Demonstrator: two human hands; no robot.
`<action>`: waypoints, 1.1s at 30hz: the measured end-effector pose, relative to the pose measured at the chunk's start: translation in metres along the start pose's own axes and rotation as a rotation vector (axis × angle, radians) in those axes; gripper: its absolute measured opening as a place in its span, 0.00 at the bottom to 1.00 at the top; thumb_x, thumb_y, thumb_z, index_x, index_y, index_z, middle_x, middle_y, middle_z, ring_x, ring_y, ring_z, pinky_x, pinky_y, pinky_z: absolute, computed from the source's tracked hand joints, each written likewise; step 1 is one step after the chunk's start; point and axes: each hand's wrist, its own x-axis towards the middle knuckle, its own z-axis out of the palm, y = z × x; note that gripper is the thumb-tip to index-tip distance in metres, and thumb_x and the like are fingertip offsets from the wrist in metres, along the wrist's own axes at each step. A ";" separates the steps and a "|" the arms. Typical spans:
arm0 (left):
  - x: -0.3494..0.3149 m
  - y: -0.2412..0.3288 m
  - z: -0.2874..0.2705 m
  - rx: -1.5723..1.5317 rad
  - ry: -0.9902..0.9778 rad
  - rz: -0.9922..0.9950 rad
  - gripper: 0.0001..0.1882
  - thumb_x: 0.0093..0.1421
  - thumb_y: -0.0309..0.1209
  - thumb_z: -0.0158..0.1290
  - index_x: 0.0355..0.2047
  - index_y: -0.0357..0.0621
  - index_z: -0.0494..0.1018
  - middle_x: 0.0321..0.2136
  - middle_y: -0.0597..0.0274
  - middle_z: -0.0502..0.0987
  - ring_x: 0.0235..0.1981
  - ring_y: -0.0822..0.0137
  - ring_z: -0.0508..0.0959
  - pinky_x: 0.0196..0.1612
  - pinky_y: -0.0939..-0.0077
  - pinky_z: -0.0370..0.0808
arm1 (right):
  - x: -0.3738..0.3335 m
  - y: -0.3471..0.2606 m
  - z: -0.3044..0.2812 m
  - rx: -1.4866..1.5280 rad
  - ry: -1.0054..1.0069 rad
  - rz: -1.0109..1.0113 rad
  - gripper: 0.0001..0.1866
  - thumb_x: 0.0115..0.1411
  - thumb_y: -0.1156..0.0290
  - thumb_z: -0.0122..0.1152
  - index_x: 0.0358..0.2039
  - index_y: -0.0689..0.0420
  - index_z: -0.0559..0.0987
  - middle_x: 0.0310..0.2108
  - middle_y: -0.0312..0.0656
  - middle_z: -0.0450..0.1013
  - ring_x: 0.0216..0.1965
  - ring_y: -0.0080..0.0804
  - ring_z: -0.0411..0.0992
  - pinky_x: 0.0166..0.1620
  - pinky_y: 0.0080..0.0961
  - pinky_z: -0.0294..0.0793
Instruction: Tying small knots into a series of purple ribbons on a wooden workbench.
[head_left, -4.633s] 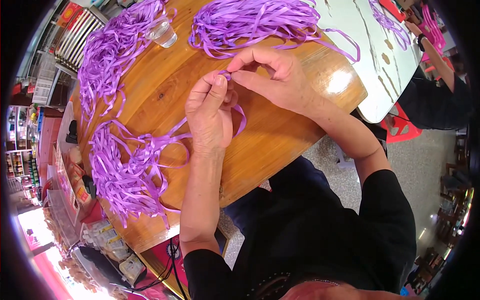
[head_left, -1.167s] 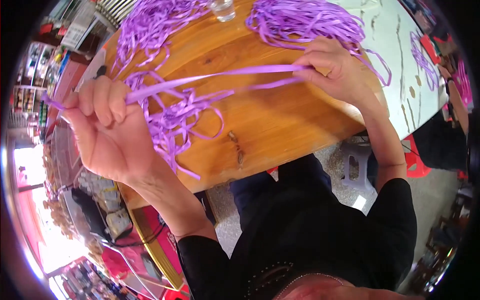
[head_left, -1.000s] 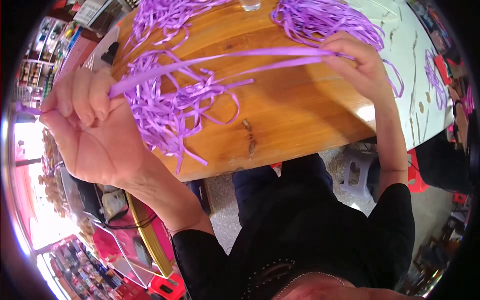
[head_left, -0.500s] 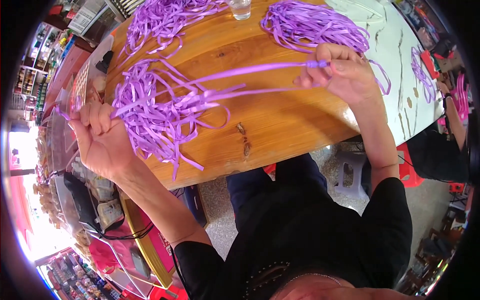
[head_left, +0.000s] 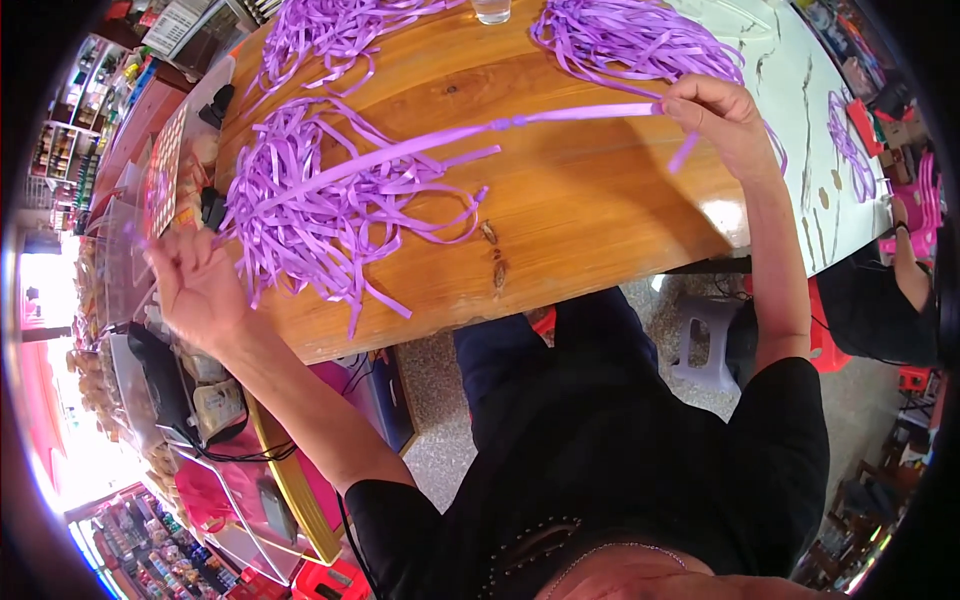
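One knotted ribbon point(head_left: 590, 113) is spanning the upper half, left hand point(head_left: 203, 290) pinching it centre left, right hand point(head_left: 728, 120) pinching upper right!

A varnished wooden table point(head_left: 590, 220) spans the middle up toward 12 o'clock, light gleaming off its surface near 2 o'clock. A marble-patterned white tabletop point(head_left: 782, 85) lies beside it at 2 o'clock. Just past 3 o'clock stand a grey plastic stool point(head_left: 688, 345) and a red plastic stool point(head_left: 829, 355). Speckled flooring point(head_left: 440, 410) shows toward 6 o'clock. White glare point(head_left: 75, 435) floods 8 o'clock; stocked shelves point(head_left: 75, 125) rise at 10 o'clock.
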 end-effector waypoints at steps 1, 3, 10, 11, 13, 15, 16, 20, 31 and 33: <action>0.000 -0.004 -0.012 0.710 -0.038 0.143 0.05 0.59 0.22 0.48 0.36 0.36 0.66 0.27 0.63 0.60 0.26 0.72 0.61 0.25 0.80 0.58 | -0.001 0.002 -0.002 -0.050 0.019 -0.006 0.05 0.57 0.74 0.56 0.31 0.62 0.76 0.25 0.31 0.69 0.27 0.14 0.63 0.29 0.12 0.62; 0.009 0.000 -0.043 1.130 0.228 0.126 0.15 0.56 0.22 0.51 0.44 0.33 0.66 0.35 0.55 0.66 0.36 0.68 0.69 0.29 0.76 0.69 | -0.002 0.006 -0.002 -0.143 0.009 -0.009 0.05 0.58 0.74 0.56 0.32 0.63 0.76 0.26 0.31 0.69 0.29 0.14 0.64 0.31 0.12 0.63; -0.028 -0.130 0.009 1.645 -0.045 0.587 0.18 0.54 0.26 0.55 0.45 0.36 0.68 0.44 0.52 0.69 0.45 0.59 0.69 0.48 0.68 0.66 | -0.002 0.007 0.047 -0.196 -0.133 -0.067 0.06 0.58 0.77 0.54 0.35 0.62 0.76 0.30 0.31 0.70 0.32 0.16 0.66 0.33 0.13 0.63; -0.045 -0.140 0.040 1.622 -0.242 0.418 0.15 0.55 0.25 0.53 0.44 0.37 0.69 0.43 0.55 0.71 0.46 0.61 0.70 0.48 0.68 0.66 | 0.002 -0.004 0.059 -0.313 -0.165 -0.172 0.07 0.56 0.78 0.56 0.36 0.61 0.77 0.30 0.34 0.71 0.30 0.16 0.66 0.31 0.14 0.63; -0.072 -0.187 0.062 1.314 -0.399 0.184 0.11 0.58 0.25 0.48 0.43 0.39 0.70 0.38 0.64 0.72 0.41 0.71 0.71 0.46 0.79 0.67 | 0.002 -0.015 0.068 -0.361 -0.155 -0.273 0.08 0.55 0.78 0.57 0.36 0.61 0.77 0.30 0.35 0.72 0.29 0.17 0.67 0.30 0.14 0.63; -0.095 -0.218 0.086 0.885 -0.394 -0.228 0.09 0.60 0.27 0.47 0.41 0.39 0.70 0.36 0.65 0.72 0.39 0.74 0.71 0.44 0.83 0.67 | -0.001 -0.036 0.072 -0.483 -0.056 -0.365 0.10 0.51 0.81 0.60 0.36 0.61 0.77 0.31 0.39 0.73 0.26 0.18 0.67 0.28 0.14 0.63; -0.102 -0.223 0.086 0.728 -0.359 -0.352 0.08 0.61 0.28 0.47 0.39 0.39 0.71 0.34 0.67 0.73 0.36 0.76 0.71 0.41 0.84 0.67 | -0.001 -0.040 0.078 -0.461 -0.077 -0.390 0.10 0.51 0.81 0.60 0.36 0.61 0.77 0.31 0.39 0.73 0.26 0.18 0.67 0.28 0.14 0.63; -0.103 -0.229 0.086 0.686 -0.402 -0.641 0.07 0.60 0.29 0.49 0.35 0.38 0.72 0.28 0.72 0.72 0.28 0.80 0.69 0.32 0.86 0.66 | -0.008 -0.041 0.061 -0.471 0.150 -0.336 0.11 0.49 0.85 0.60 0.35 0.63 0.77 0.31 0.40 0.73 0.27 0.21 0.68 0.30 0.15 0.65; -0.070 -0.219 0.067 1.943 -0.610 0.592 0.13 0.52 0.26 0.55 0.40 0.37 0.72 0.30 0.55 0.74 0.33 0.63 0.75 0.38 0.72 0.69 | 0.005 -0.012 0.058 -0.703 0.072 -0.379 0.08 0.52 0.82 0.57 0.35 0.64 0.77 0.29 0.42 0.73 0.31 0.30 0.72 0.34 0.22 0.70; -0.076 -0.228 0.070 1.641 -0.577 0.340 0.14 0.54 0.26 0.54 0.42 0.37 0.71 0.31 0.56 0.75 0.35 0.65 0.74 0.40 0.74 0.69 | 0.013 -0.005 0.066 -0.612 0.056 -0.501 0.08 0.52 0.82 0.58 0.35 0.63 0.77 0.29 0.43 0.73 0.31 0.32 0.73 0.34 0.24 0.71</action>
